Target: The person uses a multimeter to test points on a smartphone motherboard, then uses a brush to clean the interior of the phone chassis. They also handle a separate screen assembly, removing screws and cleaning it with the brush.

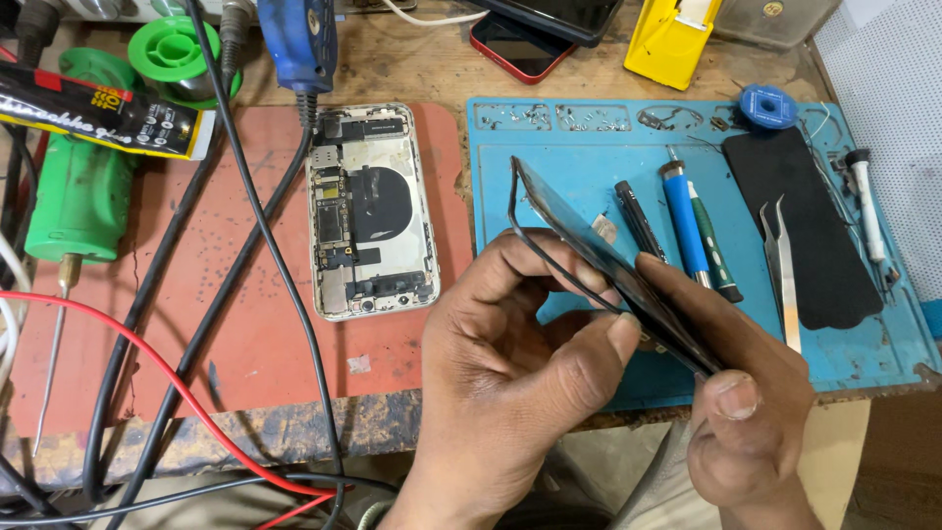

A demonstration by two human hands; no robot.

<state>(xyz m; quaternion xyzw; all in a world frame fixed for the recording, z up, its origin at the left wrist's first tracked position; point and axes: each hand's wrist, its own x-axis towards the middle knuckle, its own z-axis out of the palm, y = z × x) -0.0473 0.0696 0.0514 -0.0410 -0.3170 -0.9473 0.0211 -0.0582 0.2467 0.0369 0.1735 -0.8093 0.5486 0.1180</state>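
Note:
A dark phone screen panel [579, 236] is held edge-on above the blue work mat [589, 167], with a thin black strip [530, 250] peeling away along its side. My left hand [510, 383] pinches that strip and the panel's edge between thumb and fingers. My right hand [746, 402] grips the panel's lower end. An opened phone body [368, 211], its boards and round coil exposed, lies on the red mat [196, 294] to the left of both hands.
On the blue mat lie screwdrivers [687, 216], tweezers [782, 265], a black pad [805, 226] and a blue solder-wick spool [767, 105]. A glue tube [98, 113], green reel [172, 54], black and red cables [196, 334], two phones [520, 44] and a yellow holder [672, 39] crowd the back.

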